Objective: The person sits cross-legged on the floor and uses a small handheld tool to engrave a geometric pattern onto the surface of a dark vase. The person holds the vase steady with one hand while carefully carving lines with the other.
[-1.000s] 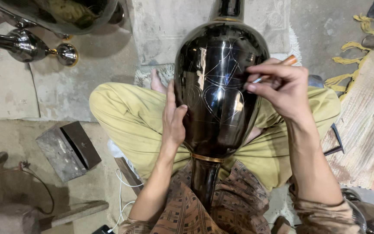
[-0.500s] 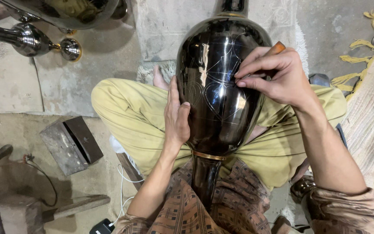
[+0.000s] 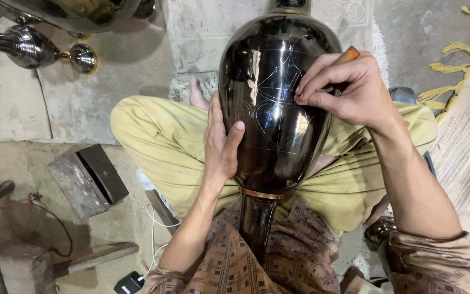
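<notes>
A large glossy black vase (image 3: 270, 109) lies across my crossed legs, its narrow neck with a brass ring toward my body. Thin scratched lines cover its rounded belly. My left hand (image 3: 220, 139) rests flat against the vase's left flank, fingers pointing up. My right hand (image 3: 344, 90) is pinched around a slim engraving tool (image 3: 350, 53) with an orange end, its tip hidden by my fingers against the upper right of the vase.
A grey metal block (image 3: 85, 179) sits on the floor at left. A second shiny metal vase (image 3: 28, 46) lies at the top left. A white cable and charger (image 3: 137, 272) trail near my left knee. A woven mat (image 3: 469, 141) lies to the right.
My right hand has shifted slightly left and down across the vase's surface with the tool. The left hand stays pressed on the vase's side.
</notes>
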